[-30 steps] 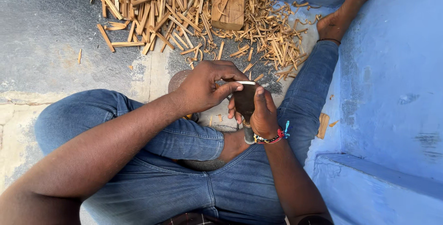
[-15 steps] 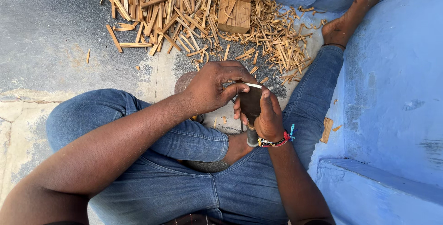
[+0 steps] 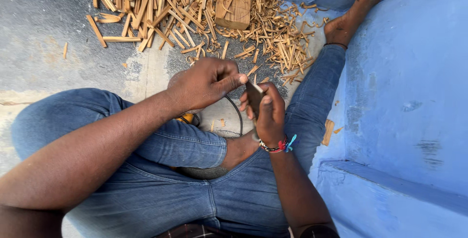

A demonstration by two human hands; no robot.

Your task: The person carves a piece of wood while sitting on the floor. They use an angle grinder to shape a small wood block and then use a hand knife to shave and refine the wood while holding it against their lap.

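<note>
I sit on the floor in blue jeans with both hands over my lap. My right hand (image 3: 269, 117), with a beaded wristband, grips a small dark flat piece (image 3: 253, 97) held upright. My left hand (image 3: 204, 84) is curled beside it, and its thumb presses against the piece's top edge, where a pale sliver shows. What the left fingers pinch is hidden. A black cord (image 3: 237, 113) loops on the floor just under the hands. A yellow object (image 3: 187, 118) peeks out below the left hand.
A heap of split wooden sticks and shavings (image 3: 161, 9) covers the grey floor ahead, with a wooden block (image 3: 235, 1) among them. My bare foot (image 3: 351, 16) rests by the blue wall (image 3: 409, 82), which has a low ledge (image 3: 390, 189) on the right.
A thin pale stick lay across the top of the dark piece before; now only a small pale sliver shows there. Both hands stay together at the same spot.
</note>
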